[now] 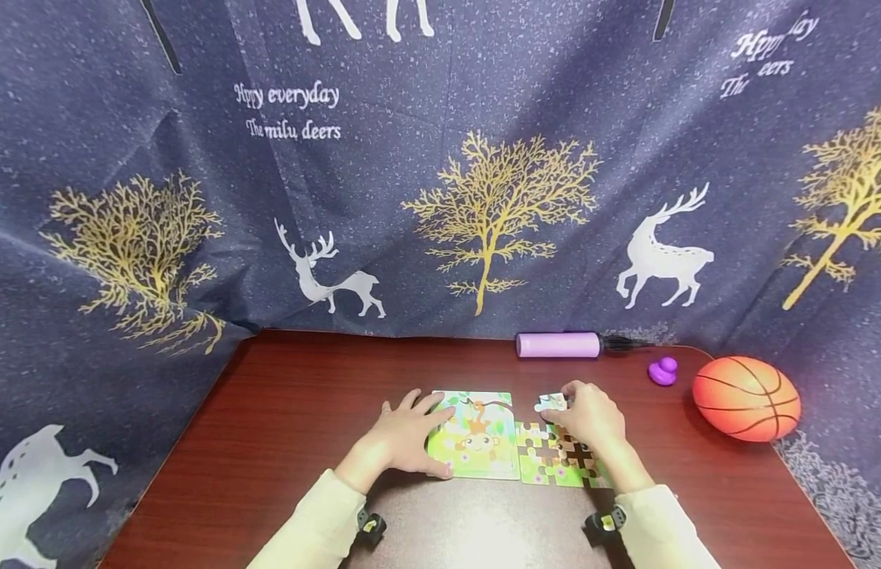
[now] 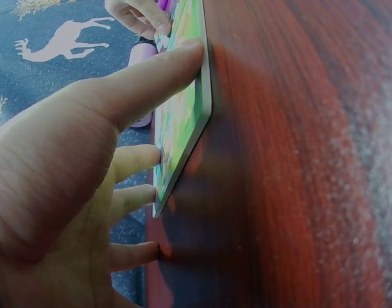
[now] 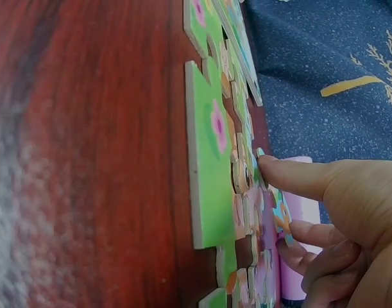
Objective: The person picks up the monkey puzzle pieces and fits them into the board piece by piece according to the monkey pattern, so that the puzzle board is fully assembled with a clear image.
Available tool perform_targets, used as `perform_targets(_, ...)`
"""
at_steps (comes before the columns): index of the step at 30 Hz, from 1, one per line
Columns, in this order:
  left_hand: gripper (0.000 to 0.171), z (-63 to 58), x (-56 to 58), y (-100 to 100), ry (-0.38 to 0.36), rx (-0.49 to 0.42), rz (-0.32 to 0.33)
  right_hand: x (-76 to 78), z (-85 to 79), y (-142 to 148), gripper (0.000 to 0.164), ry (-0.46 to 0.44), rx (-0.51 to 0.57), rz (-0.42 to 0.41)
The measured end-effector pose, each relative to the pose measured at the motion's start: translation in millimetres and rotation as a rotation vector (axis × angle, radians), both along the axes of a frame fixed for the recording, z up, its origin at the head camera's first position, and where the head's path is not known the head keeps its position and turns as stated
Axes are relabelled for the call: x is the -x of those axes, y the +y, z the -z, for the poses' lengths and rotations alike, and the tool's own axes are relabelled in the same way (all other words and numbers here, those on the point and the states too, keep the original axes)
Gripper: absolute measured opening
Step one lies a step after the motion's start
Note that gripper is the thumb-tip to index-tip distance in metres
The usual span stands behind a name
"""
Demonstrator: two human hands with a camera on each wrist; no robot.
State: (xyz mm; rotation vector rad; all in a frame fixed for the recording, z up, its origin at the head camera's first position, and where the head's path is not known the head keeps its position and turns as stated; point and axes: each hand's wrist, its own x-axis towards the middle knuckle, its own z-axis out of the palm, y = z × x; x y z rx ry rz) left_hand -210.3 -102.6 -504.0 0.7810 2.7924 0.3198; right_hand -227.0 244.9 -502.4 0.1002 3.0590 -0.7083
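My left hand [image 1: 404, 438] rests with spread fingers on the left side of a square monkey picture board [image 1: 479, 465]. In the left wrist view its thumb [image 2: 163, 77] lies on the board's near edge. My right hand [image 1: 595, 415] pinches a light blue puzzle piece [image 1: 551, 401] between thumb and fingers, just behind the other pieces. Partly joined puzzle pieces [image 1: 540, 466] lie against the board's right side, with gaps among them. A green piece with a pink flower [image 3: 212, 186] is nearest in the right wrist view. My right forearm covers the right end of the pieces.
A purple hand pump [image 1: 557, 345] lies at the table's back edge. To its right sit a purple rubber duck [image 1: 664, 371] and an orange basketball [image 1: 746, 399]. A dark blue cloth [image 1: 383, 174] with deer and trees hangs behind the reddish-brown table [image 1: 291, 411].
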Motion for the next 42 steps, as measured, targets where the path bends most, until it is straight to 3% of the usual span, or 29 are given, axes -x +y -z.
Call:
perform_targets(5, 0.103, 0.0, 0.2, 0.4, 0.009, 0.004, 0.001, -0.5, 0.4, 2.0, 0.059, 0.024, 0.002, -0.002)
perform_targets(15, 0.105, -0.2, 0.0, 1.8, 0.012, 0.011, -0.001, -3.5, -5.9, 6.6, 0.031, 0.056, 0.049, -0.019)
perform_targets(27, 0.102, -4.0, -3.5, 1.3, 0.018, 0.014, 0.009, -4.9, -5.9, 17.9, 0.024, 0.040, 0.097, -0.045)
perform_targets(42, 0.105, 1.0, -0.9, 3.9, 0.033, 0.023, -0.004, -0.3, -0.1, 0.1, 0.022, 0.039, 0.379, -0.103)
